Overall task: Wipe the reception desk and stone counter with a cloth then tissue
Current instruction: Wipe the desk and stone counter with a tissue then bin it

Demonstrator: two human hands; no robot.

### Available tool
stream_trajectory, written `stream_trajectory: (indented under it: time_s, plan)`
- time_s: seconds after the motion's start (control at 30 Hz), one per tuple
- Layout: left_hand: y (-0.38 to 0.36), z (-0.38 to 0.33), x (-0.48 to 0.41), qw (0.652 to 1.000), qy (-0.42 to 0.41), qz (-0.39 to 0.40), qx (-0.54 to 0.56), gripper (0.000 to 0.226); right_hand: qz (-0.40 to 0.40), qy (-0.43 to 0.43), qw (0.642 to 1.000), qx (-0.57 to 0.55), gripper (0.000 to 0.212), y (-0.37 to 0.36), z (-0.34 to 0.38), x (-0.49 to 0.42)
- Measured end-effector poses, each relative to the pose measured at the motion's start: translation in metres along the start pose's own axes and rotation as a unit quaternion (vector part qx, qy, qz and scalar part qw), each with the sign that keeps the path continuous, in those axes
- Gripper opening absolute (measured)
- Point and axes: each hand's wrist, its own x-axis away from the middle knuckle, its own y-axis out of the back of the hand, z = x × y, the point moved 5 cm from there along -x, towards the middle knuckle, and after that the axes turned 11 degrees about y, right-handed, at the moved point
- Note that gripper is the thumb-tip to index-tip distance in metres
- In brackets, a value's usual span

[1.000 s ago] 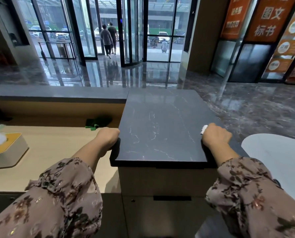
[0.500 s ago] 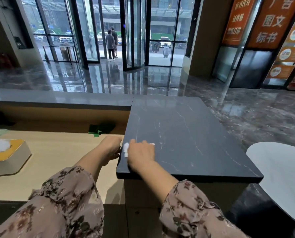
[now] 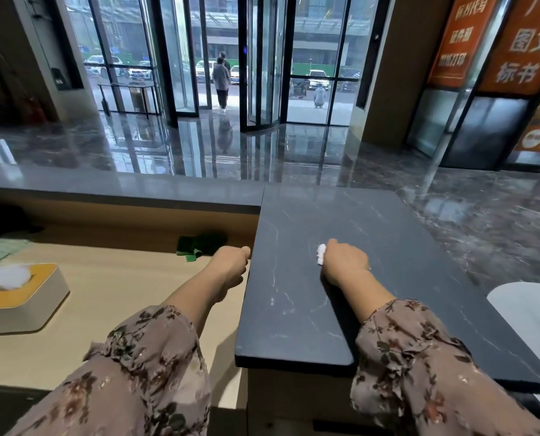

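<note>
Stone counter (image 3: 388,262), dark and veined, runs long axis away from us, and our right hand (image 3: 344,262) sits on its near-middle, fingers closed around a wadded white tissue (image 3: 321,254) pressed flat, so unwiped stone lies ahead and to the right, nearer that hand. Our left hand (image 3: 231,265) is loosely curled on the counter's left edge, holding nothing, over the lower wooden desk (image 3: 120,294), where the green cloth (image 3: 196,245) lies by the back wall and a tissue box (image 3: 20,297) sits far left. Beyond is a glossy lobby floor (image 3: 231,146) and glass doors.
</note>
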Motion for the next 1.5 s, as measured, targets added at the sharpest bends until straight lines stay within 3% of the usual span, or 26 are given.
stream_trajectory:
  time_s: [0.2, 0.37, 0.77, 0.9, 1.03, 1.13, 1.3, 1.5]
  plan:
    - [-0.003, -0.017, -0.029, 1.0, -0.012, 0.016, 0.018, 0.02, -0.016, -0.111, 0.992, -0.048, 0.033, 0.0, -0.024, -0.042]
    - [-0.007, -0.029, -0.059, 0.999, -0.006, 0.031, 0.042, 0.023, -0.024, -0.147, 0.985, -0.087, 0.034, -0.001, -0.013, -0.086]
    - [-0.008, -0.045, -0.125, 0.997, -0.021, 0.041, 0.062, 0.022, -0.06, 0.058, 0.991, -0.104, 0.025, 0.0, 0.082, -0.18]
    - [-0.002, -0.058, -0.136, 0.994, -0.094, 0.042, 0.02, 0.02, -0.054, 0.111, 0.978, -0.167, 0.021, -0.008, 0.105, -0.197]
    - [-0.004, -0.085, -0.136, 0.985, -0.166, 0.044, -0.007, 0.032, -0.024, 0.13, 0.973, -0.191, 0.022, -0.008, 0.101, -0.201]
    - [-0.016, -0.097, -0.143, 0.985, -0.157, 0.069, -0.019, 0.034, -0.044, 0.126, 0.972, -0.193, 0.026, -0.004, 0.096, -0.198]
    - [-0.037, -0.092, -0.153, 0.99, -0.074, 0.121, 0.01, 0.042, -0.083, 0.128, 0.978, -0.145, 0.022, -0.006, 0.098, -0.193]
    - [-0.036, -0.081, -0.152, 0.992, -0.047, 0.11, 0.049, 0.044, -0.068, 0.137, 0.976, -0.152, 0.02, 0.0, 0.098, -0.183]
